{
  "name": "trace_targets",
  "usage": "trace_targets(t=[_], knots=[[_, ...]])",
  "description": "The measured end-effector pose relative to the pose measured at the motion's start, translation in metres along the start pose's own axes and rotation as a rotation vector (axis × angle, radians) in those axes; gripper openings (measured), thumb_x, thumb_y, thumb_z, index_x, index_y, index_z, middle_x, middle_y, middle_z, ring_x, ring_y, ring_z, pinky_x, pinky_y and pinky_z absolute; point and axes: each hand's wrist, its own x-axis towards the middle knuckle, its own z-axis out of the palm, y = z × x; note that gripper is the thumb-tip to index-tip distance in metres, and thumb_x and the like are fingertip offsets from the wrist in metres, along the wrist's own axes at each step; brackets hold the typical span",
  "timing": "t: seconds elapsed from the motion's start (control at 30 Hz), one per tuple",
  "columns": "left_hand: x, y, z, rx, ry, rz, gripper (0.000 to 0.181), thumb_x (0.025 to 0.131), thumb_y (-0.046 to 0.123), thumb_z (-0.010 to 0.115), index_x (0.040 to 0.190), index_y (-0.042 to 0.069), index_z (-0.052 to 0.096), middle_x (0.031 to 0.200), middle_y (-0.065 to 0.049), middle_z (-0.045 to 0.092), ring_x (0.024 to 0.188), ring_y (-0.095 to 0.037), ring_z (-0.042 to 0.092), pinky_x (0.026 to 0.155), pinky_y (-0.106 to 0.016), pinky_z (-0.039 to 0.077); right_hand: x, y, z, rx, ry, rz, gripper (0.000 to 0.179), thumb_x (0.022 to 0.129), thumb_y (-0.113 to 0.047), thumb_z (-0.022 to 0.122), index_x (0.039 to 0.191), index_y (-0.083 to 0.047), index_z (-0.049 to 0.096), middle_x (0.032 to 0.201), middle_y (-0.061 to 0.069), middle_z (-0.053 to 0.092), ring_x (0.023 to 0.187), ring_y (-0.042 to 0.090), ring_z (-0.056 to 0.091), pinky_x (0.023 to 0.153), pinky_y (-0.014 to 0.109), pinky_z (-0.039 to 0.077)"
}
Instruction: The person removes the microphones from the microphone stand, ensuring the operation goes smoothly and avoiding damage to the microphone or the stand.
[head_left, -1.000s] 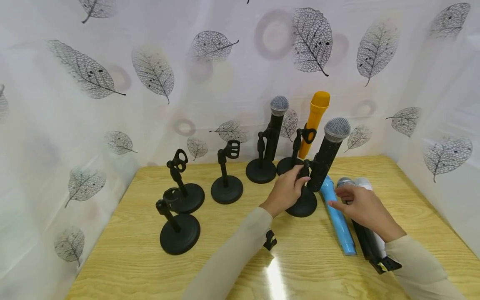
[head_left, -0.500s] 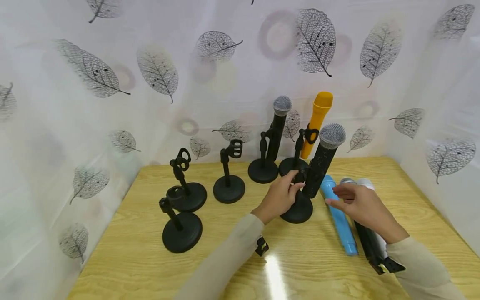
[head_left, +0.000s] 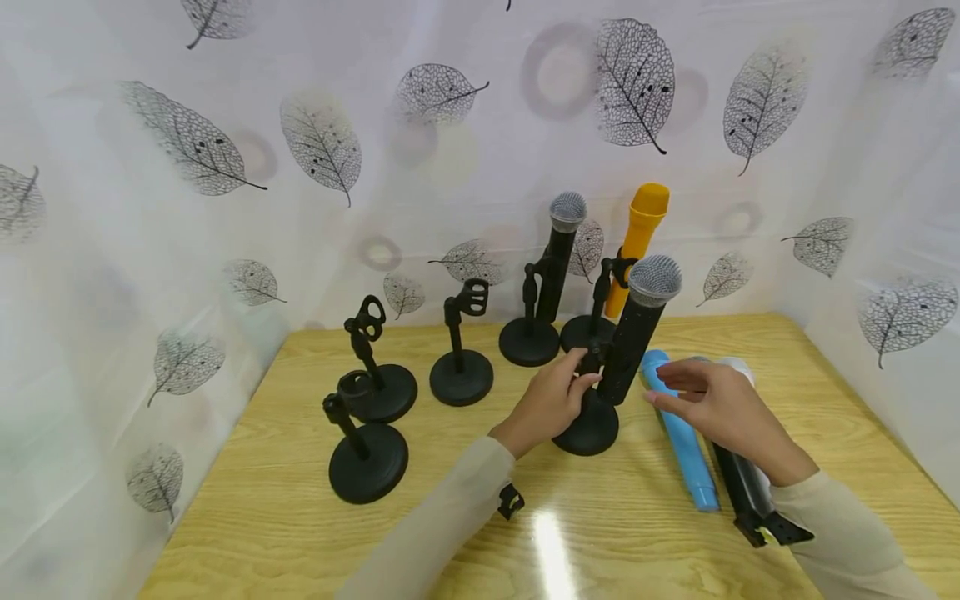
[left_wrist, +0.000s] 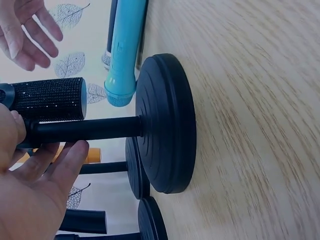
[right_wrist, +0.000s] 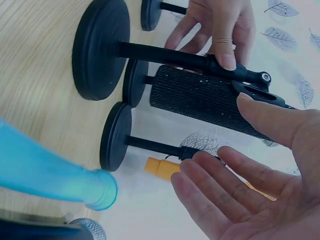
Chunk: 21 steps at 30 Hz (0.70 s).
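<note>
Left hand (head_left: 538, 404): clamped on a stand (head_left: 588, 429) at its three o'clock; the stand bears a speckled mic (head_left: 636, 342), tilted toward one o'clock. Right hand (head_left: 727, 418): thumb and fingers apart, at three o'clock of the stand; a blue mic (head_left: 690, 458) lies at the hand's eight o'clock. Orange mic (head_left: 643, 225): at the speckled mic's twelve o'clock.

The left sleeve (head_left: 435, 518) and the right sleeve (head_left: 847, 533), the latter nearer the right edge of the table (head_left: 843, 408), are long, plain and beige, ending short of a bare left hand (head_left: 542, 404) and bare right hand (head_left: 726, 410). A small black left wrist device (head_left: 512, 502) shows beside its sleeve; the angular black right wrist device (head_left: 783, 528) bears a yellow-green patch (head_left: 765, 536).
</note>
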Motion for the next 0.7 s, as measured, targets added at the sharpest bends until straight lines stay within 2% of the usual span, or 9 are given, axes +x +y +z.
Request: trace_targets(t=[0.13,0.37,0.5,0.63,0.7], knots=[[-0.005,0.0,-0.004,0.027,-0.004,-0.005,0.034,0.108,0.031,0.047,0.134,0.009,0.053,0.107,-0.003,0.065,0.09,-0.007,0.061,0.075,-0.019,0.051,0.0,-0.006,-0.001,0.033,-0.007,-0.005,0.049,0.095,-0.033,0.074,0.126,0.005,0.065,0.123,0.023,0.067,0.109,0.039,0.067,0.088,0.051,0.057],[-0.014,-0.003,-0.009,0.038,-0.009,0.014,0.042,0.109,0.03,0.046,0.141,0.005,0.05,0.122,-0.008,0.066,0.11,-0.014,0.065,0.093,-0.026,0.054,0.001,-0.018,-0.001,0.092,-0.012,-0.019,0.049,0.095,-0.031,0.074,0.129,0.003,0.064,0.125,0.022,0.066,0.111,0.037,0.067,0.086,0.041,0.059],[-0.019,-0.004,-0.013,0.05,0.004,0.034,0.037,0.108,0.029,0.047,0.138,0.006,0.052,0.118,-0.007,0.066,0.105,-0.014,0.064,0.09,-0.026,0.054,0.004,-0.025,0.002,0.118,0.009,-0.032,0.049,0.094,-0.03,0.075,0.128,0.004,0.064,0.124,0.023,0.067,0.109,0.038,0.068,0.083,0.037,0.06],[-0.023,-0.006,-0.016,0.047,0.009,0.046,0.029,0.108,0.028,0.049,0.13,0.009,0.052,0.109,-0.004,0.065,0.096,-0.01,0.062,0.084,-0.025,0.053,0.005,-0.032,0.005,0.141,0.02,-0.043,0.052,0.094,-0.029,0.075,0.131,0.005,0.062,0.125,0.024,0.066,0.109,0.04,0.068,0.083,0.039,0.06],[-0.026,-0.007,-0.017,0.046,0.007,0.048,0.03,0.108,0.029,0.048,0.131,0.009,0.052,0.109,-0.003,0.065,0.096,-0.009,0.062,0.084,-0.023,0.053,0.006,-0.036,0.005,0.148,0.021,-0.043,0.053,0.094,-0.03,0.075,0.132,0.004,0.061,0.126,0.023,0.066,0.109,0.04,0.068,0.084,0.042,0.059]])
